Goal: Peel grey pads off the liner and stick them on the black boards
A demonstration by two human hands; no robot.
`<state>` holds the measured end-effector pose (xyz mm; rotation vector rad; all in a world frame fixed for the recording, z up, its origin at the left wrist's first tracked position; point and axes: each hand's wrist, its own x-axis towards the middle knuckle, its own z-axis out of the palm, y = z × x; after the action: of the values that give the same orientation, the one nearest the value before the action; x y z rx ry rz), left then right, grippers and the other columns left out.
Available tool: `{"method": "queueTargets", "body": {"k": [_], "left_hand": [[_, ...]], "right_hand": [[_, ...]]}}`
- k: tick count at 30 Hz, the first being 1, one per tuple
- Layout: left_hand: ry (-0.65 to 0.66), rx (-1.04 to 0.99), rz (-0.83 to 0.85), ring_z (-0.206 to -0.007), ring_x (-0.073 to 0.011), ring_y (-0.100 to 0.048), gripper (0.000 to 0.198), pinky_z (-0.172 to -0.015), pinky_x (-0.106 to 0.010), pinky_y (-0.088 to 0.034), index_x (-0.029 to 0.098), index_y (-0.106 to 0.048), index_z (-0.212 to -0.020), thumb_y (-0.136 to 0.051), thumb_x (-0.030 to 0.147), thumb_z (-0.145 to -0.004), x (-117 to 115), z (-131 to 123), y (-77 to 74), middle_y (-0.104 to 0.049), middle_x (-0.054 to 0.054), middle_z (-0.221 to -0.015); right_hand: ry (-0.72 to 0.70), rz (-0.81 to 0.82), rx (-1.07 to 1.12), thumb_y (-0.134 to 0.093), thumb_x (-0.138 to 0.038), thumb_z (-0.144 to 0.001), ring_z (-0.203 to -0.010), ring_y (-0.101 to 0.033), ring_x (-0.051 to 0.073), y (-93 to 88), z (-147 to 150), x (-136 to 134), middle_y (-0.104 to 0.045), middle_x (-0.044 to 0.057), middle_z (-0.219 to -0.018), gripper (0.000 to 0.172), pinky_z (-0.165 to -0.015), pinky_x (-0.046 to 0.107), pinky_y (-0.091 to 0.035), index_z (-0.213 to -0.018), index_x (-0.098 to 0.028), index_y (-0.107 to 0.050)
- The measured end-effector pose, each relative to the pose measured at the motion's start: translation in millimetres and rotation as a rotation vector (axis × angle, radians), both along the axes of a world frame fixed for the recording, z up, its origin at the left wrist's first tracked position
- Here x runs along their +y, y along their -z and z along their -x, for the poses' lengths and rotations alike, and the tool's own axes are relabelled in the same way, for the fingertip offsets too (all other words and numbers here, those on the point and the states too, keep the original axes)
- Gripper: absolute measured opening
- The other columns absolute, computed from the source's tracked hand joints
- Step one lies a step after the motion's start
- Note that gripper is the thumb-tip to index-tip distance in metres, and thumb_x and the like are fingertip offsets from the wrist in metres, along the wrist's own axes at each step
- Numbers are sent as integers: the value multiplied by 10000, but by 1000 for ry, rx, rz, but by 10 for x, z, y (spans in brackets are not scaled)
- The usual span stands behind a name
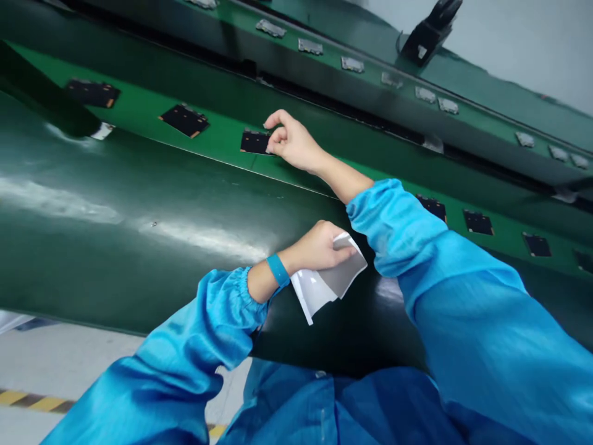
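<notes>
Here, green belt (139,198) w/ dark boards (184,119); grey floor (69,361), yellow-black tape (32,402).

Your right hand (291,141) reaches out to the green belt (139,117), fingertips pinched on the edge of a small black board (254,142). Your left hand (319,247) sits close in, gripping a folded white sheet (324,284). More black boards (184,119) line the belt.

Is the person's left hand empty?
No, the left hand grips white sheets, while the right hand pinches a dark panel on the green belt.
</notes>
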<state>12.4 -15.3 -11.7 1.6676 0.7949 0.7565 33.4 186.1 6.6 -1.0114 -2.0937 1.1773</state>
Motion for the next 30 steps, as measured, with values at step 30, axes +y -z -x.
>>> {"method": "queueTargets", "body": {"k": [30], "left_hand": [[153, -12, -50, -580, -97, -468, 305, -618, -260, -349, 175, -560, -597, -714, 153, -859, 10, -40, -19, -527, 46, -575]], "right_hand": [[-127, -51, -187, -650, -57, -767, -793, -678, 190, 324, 100, 321, -641, -75, -732, 411, -817, 330, -541, -1025, -275, -416]]}}
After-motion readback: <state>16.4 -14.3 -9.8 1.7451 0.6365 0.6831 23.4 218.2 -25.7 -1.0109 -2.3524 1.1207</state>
